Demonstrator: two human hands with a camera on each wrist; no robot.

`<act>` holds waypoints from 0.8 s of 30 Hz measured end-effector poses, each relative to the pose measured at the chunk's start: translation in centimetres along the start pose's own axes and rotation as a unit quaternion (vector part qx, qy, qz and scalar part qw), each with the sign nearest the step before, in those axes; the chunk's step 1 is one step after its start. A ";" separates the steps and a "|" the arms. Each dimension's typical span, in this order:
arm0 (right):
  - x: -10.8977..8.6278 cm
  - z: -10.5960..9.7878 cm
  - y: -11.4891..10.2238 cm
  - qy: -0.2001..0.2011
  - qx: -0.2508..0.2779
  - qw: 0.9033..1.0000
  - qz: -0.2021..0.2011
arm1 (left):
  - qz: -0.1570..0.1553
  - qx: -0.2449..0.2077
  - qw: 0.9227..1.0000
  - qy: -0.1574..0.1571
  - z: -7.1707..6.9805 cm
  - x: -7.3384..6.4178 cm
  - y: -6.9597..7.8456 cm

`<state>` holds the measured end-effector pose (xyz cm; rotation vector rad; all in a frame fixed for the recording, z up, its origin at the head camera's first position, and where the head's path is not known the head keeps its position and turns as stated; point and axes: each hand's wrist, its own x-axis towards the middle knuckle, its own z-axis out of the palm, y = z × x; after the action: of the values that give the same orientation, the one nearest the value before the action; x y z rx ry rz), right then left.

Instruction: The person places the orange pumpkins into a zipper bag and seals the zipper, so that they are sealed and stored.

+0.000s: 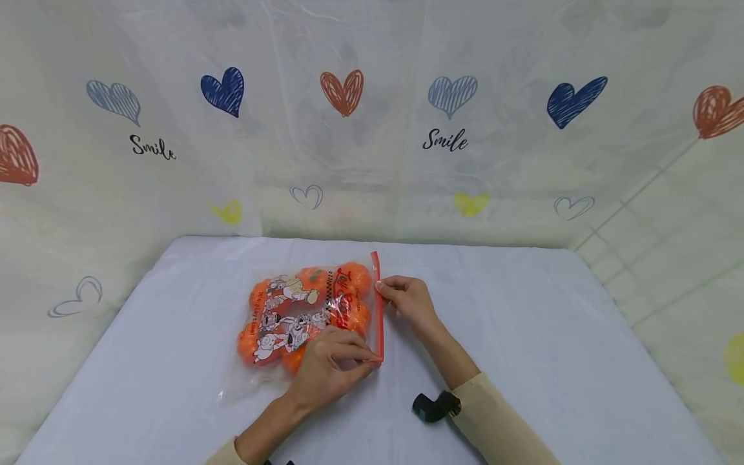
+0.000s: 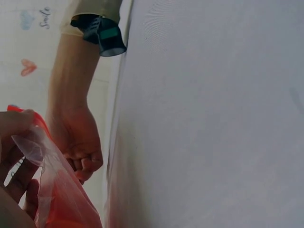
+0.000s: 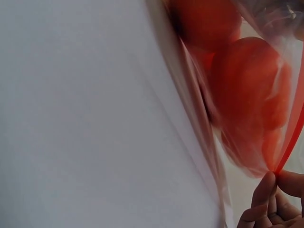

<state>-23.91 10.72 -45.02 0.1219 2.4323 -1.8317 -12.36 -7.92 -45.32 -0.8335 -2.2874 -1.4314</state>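
A clear plastic zip bag [image 1: 296, 313] with cartoon print and red lettering lies on the table, holding several round orange fruits [image 1: 247, 342]. Along its right edge runs a red zip strip [image 1: 379, 323]. My left hand [image 1: 328, 368] pinches the near end of this strip between thumb and fingers. In the right wrist view, that pinch shows at the strip's lower corner, the left hand's fingers [image 3: 266, 199] bunched around it. Higher up the strip, my right hand [image 1: 411, 303] pinches it with thumb and forefinger. The left wrist view shows the right hand [image 2: 78, 135] behind the raised bag mouth.
A white cloth covers the table [image 1: 506, 310]. Behind it hangs a pale curtain [image 1: 389, 161] printed with hearts and the word Smile. A black wrist camera [image 1: 437, 406] sits at the right sleeve.
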 end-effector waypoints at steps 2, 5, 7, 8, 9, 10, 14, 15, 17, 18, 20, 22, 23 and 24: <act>0.1 0.0 0.0 0.001 -0.003 1.000 0.001 | -0.001 -0.003 1.000 0.001 0.0 0.0 0.0; 0.4 0.0 0.0 0.003 -0.003 1.000 0.005 | -0.006 -0.004 1.000 0.000 0.0 0.1 0.0; 0.6 -0.1 0.0 0.004 -0.002 1.000 0.005 | -0.015 -0.007 1.000 -0.004 0.0 0.1 0.1; 0.7 -0.1 0.1 0.005 -0.001 1.000 0.004 | -0.019 -0.007 1.000 -0.007 0.0 0.1 0.1; 0.8 -0.1 0.1 0.005 0.001 1.000 0.003 | -0.021 -0.007 1.000 -0.009 0.0 0.0 0.1; 0.9 -0.1 0.2 0.006 0.004 1.000 0.003 | -0.023 -0.007 1.000 -0.011 -0.1 0.0 0.1; 1.2 -0.2 0.3 0.005 0.009 1.000 0.003 | -0.014 -0.004 1.000 -0.013 -0.1 -0.1 -0.1; 1.2 -0.2 0.3 0.005 0.011 1.000 0.003 | -0.013 -0.003 1.000 -0.014 -0.1 -0.2 -0.1; 1.2 -0.1 0.3 0.005 0.012 1.000 0.003 | -0.012 -0.003 1.000 -0.013 -0.1 -0.2 -0.1; 1.3 -0.1 0.3 0.005 0.014 1.000 0.003 | -0.014 -0.004 1.000 -0.014 -0.1 -0.2 -0.1; 1.3 -0.1 0.3 0.006 0.015 1.000 -0.002 | -0.017 -0.006 1.000 -0.015 -0.1 -0.2 -0.1; 1.4 -0.1 0.3 0.008 0.014 1.000 -0.004 | -0.017 -0.007 1.000 -0.013 -0.1 -0.2 -0.1; 1.5 0.0 0.3 0.008 0.014 1.000 -0.006 | -0.016 -0.008 1.000 -0.013 -0.1 -0.2 -0.1; 1.6 0.0 0.3 0.010 0.014 1.000 -0.007 | -0.015 -0.008 1.000 -0.012 -0.1 -0.2 -0.1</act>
<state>-25.45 10.85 -45.49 0.1253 2.4277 -1.8788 -12.23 -8.13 -45.45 -0.8286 -2.3191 -1.4611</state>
